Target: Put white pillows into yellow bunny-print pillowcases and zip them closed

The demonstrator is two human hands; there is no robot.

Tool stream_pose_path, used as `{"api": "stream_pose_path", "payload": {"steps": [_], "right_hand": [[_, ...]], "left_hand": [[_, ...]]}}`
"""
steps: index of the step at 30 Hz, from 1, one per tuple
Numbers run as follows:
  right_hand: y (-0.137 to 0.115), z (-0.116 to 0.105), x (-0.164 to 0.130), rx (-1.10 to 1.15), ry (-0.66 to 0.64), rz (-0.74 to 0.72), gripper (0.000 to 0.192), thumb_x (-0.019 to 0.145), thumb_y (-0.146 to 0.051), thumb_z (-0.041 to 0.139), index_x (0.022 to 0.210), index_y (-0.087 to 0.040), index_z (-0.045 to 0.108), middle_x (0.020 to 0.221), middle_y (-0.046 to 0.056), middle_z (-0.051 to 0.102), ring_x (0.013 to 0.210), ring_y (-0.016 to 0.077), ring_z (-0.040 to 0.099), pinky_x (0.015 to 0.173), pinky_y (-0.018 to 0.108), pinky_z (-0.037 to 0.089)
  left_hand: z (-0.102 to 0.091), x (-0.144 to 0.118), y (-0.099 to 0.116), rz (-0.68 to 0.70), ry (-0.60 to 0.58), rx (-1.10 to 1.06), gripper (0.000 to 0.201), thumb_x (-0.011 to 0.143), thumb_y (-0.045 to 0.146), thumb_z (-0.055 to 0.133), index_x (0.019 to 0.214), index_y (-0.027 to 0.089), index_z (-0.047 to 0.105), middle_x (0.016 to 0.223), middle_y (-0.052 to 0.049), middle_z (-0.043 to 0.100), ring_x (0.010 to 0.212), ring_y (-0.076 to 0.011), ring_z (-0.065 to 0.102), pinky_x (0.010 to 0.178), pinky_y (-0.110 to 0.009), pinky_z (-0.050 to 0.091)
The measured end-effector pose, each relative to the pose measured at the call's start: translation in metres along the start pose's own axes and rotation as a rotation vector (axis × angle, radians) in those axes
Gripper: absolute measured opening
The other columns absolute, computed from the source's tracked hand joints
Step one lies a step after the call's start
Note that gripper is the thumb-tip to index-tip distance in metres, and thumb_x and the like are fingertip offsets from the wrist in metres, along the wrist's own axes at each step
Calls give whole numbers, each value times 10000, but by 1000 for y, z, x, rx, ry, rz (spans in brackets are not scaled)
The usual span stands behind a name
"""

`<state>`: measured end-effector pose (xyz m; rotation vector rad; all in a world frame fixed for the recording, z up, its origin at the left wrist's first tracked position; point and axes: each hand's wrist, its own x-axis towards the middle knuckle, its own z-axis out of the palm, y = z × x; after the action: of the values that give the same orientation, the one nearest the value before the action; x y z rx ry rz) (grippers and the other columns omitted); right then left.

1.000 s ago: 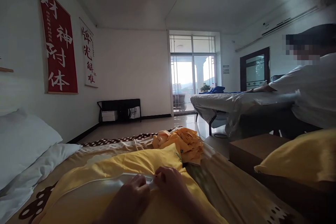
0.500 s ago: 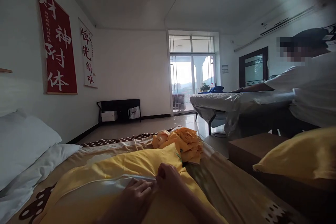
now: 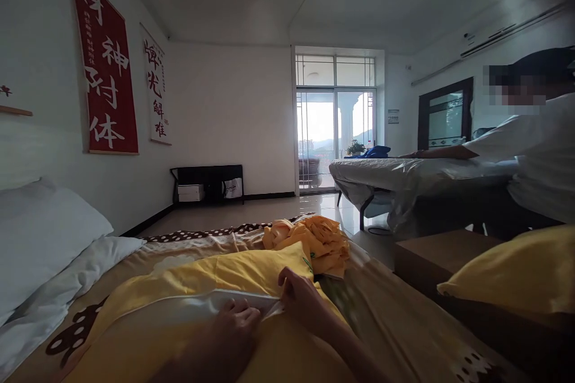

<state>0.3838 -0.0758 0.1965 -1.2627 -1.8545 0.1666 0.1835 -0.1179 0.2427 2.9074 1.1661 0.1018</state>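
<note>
A yellow pillowcase (image 3: 233,272) lies on the bed in front of me with a white pillow (image 3: 148,332) showing through its long opening. My left hand (image 3: 231,332) presses on the pillow beside the opening's edge. My right hand (image 3: 303,299) pinches the pillowcase's edge near its right end. The two hands sit close together, thumbs almost touching.
A crumpled orange-yellow cloth (image 3: 317,239) lies just beyond the pillowcase. White pillows (image 3: 45,239) are stacked at the left. Another yellow pillow (image 3: 516,278) rests on a brown box (image 3: 435,251) at right. A person in white (image 3: 534,155) leans over a covered bed (image 3: 404,170).
My right hand has slid a little to the right along the opening's edge. My left hand stays on the pillow. The view shifted slightly.
</note>
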Motion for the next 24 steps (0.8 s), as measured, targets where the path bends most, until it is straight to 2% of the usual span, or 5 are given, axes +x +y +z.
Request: {"api": "stream_pose_path", "payload": {"steps": [6,10,13,19,24], "right_hand": [[-4,-12,2,96,-42,49,229,652,-21,427,773,-201,500,556,-79,460,546,100,388,541,223,247],[1,-7,7,253,12,108,155,676,-99,460,783,-205,498,562,-72,470,550,112,411,541,228,280],[10,-4,9,362,44,106,157,690,-159,487,839,-205,502,587,-60,513,562,126,448,552,239,314],[17,-5,5,320,104,105,137,719,-201,492,855,-215,499,610,-47,558,583,140,472,581,254,333],[11,-4,2,285,115,112,155,728,-176,478,871,-222,515,636,-41,569,608,145,480,596,253,348]], "left_hand": [[-3,8,2,-48,76,-79,238,853,211,400,1008,200,581,1086,-69,648,1028,-241,576,901,-350,434],[-11,33,12,-206,126,-76,364,941,393,308,1015,174,590,939,-103,690,883,-249,647,759,-332,470],[-17,56,16,-221,200,-27,329,923,332,344,1014,172,617,897,-106,698,855,-246,659,728,-320,460],[-18,86,10,-153,90,-120,200,764,312,538,785,172,679,816,-76,707,768,-217,659,617,-263,434],[-9,86,7,-213,138,-99,295,805,354,496,923,159,684,894,-118,716,848,-276,676,693,-323,482]]}}
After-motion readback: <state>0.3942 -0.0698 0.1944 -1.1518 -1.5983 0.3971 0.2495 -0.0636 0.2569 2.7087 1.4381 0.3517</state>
